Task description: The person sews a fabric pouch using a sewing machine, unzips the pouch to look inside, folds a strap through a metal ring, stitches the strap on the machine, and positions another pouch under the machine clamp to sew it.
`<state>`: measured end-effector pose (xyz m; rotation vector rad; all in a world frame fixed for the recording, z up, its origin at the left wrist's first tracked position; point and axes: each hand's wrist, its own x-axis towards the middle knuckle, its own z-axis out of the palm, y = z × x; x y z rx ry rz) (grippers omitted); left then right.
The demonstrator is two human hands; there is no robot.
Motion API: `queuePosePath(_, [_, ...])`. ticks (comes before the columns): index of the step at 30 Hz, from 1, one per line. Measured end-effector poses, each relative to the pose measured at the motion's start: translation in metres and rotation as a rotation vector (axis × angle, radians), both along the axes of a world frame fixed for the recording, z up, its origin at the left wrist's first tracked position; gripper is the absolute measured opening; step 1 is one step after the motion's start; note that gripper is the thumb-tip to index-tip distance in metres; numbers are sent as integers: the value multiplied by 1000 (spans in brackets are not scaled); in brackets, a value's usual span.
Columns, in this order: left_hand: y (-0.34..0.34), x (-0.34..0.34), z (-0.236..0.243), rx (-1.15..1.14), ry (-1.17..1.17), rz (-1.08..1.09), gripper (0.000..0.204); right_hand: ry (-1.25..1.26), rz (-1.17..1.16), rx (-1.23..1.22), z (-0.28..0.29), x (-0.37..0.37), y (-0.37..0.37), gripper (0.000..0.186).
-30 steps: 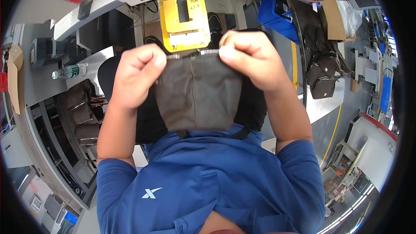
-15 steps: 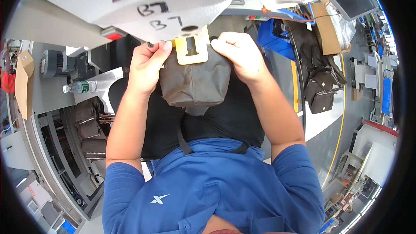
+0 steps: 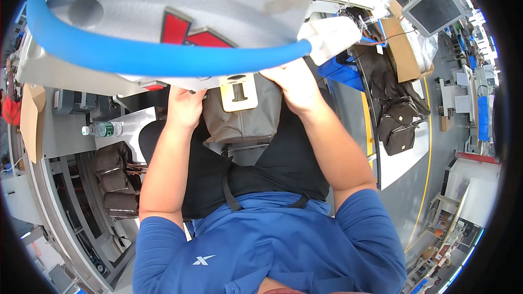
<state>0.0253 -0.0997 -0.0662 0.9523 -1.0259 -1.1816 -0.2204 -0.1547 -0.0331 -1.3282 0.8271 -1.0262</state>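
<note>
A dark grey-brown fabric bag (image 3: 239, 123) hangs under the white head of what looks like an industrial sewing machine (image 3: 261, 5). The machine's yellow plate (image 3: 238, 103), with a dark slot-shaped part, lies over the bag's upper middle. My left hand (image 3: 186, 109) is closed at the bag's upper left edge, its fingertips mostly hidden under the machine. On the other side my right hand (image 3: 297, 88) grips the upper right edge. Its fingertips are partly covered by the machine and a thick blue tube (image 3: 180, 60).
Several dark bags (image 3: 117, 179) are stacked at the left, below a water bottle (image 3: 102, 129) and a grey motor (image 3: 71, 101). At the right stand a blue bin (image 3: 342, 76), more dark bags (image 3: 400, 122) on a bench, and a screen (image 3: 435, 8) on an arm.
My view has tilted and shifted, so the hands and bag sit lower in it. The machine head and blue tube now cover more of my fingers. Both hands stay at the bag's edges.
</note>
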Motion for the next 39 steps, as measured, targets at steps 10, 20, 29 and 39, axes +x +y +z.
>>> queuePosePath(10, [8,1,-3,12,21,-28,28,-128,49,-17,13,-4,11,26])
queuePosePath(20, [6,3,-7,65,-19,-10,22,-86,146,111,10,-10,8,26])
queuePosePath(29, [4,12,-50,9,-52,112,26,-454,276,-77,1,3,5,32])
queuePosePath(39, [9,4,-37,13,-165,121,32,-492,254,-80,-16,8,7,33])
